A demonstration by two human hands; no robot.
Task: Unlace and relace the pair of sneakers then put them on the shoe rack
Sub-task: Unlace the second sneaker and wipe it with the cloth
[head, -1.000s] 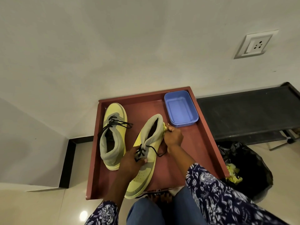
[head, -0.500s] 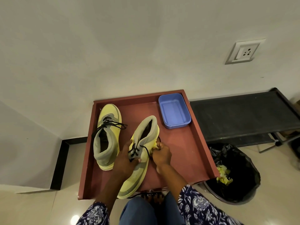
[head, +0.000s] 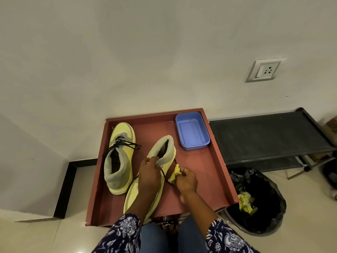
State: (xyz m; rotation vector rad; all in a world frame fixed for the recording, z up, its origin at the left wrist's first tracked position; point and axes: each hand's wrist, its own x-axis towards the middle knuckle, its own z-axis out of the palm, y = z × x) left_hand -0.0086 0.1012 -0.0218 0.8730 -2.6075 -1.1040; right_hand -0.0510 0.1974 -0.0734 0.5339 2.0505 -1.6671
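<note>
Compared with a moment earlier, the right hand (head: 186, 181) is sitting lower beside the near sneaker (head: 165, 156), pinching a crumpled yellow wad (head: 174, 175) well clear of the shoe's opening. The left hand (head: 149, 173) is gripping the grey collar, its back covering the tongue and eyelets. A black lace (head: 164, 175) is running between the hands; its ends are hidden. The second sneaker (head: 119, 157), still laced, is lying beside it on the red worktop (head: 200, 170), near a blue tub (head: 192, 131). The black rack (head: 266, 136) is standing to the right.
</note>
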